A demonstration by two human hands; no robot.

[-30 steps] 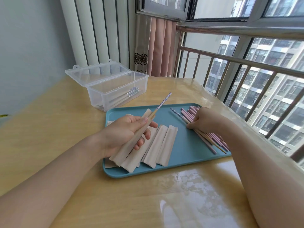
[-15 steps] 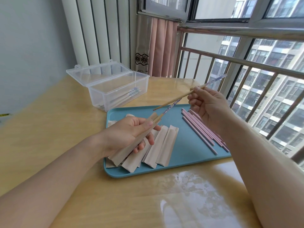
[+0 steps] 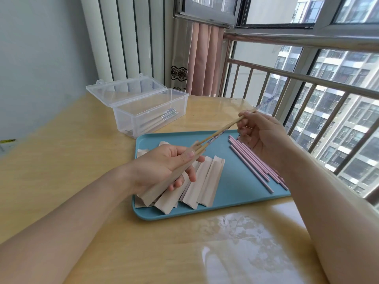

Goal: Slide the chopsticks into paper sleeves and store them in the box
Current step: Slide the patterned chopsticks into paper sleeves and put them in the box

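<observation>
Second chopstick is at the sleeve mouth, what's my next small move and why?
Probably push the chopstick in your right hand further down into the sleeve your left hand holds: only its tip is inside, beside the first one.

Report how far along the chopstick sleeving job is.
Done: the clear box already holds a few chopsticks. In hand: the left hand grips a paper sleeve with one chopstick in it, while the right hand feeds a second chopstick into its mouth. Left: a row of pink chopsticks and several empty sleeves lie on the blue tray.
</observation>
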